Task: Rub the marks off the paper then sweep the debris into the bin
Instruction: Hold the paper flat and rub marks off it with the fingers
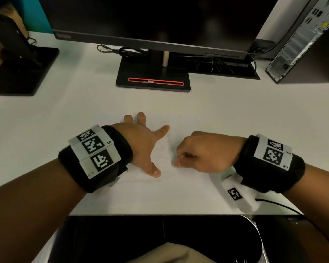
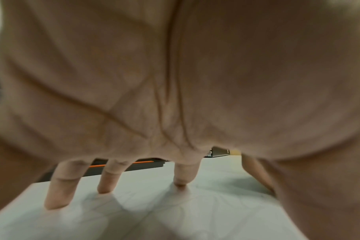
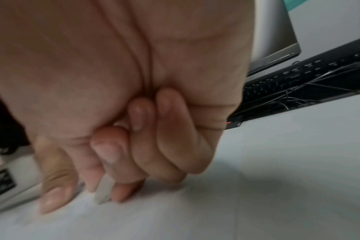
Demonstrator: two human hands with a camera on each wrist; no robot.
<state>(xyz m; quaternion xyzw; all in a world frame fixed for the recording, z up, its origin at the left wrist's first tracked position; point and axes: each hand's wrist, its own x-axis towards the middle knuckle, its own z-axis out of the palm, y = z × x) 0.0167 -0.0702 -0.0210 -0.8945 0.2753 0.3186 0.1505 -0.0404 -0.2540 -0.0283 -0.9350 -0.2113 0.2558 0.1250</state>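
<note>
Left hand splaying wide, pinning paper mid-frame; only R wrist cam is showing right hand pinching eraser.

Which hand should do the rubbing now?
Probably the right hand: it already pinches the white eraser against the paper. The left hand lies spread on the sheet, holding it flat.

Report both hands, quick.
Left hand: open, fingers spread, pressing the paper flat.
Right hand: closed on the eraser, tip against the paper.
</note>
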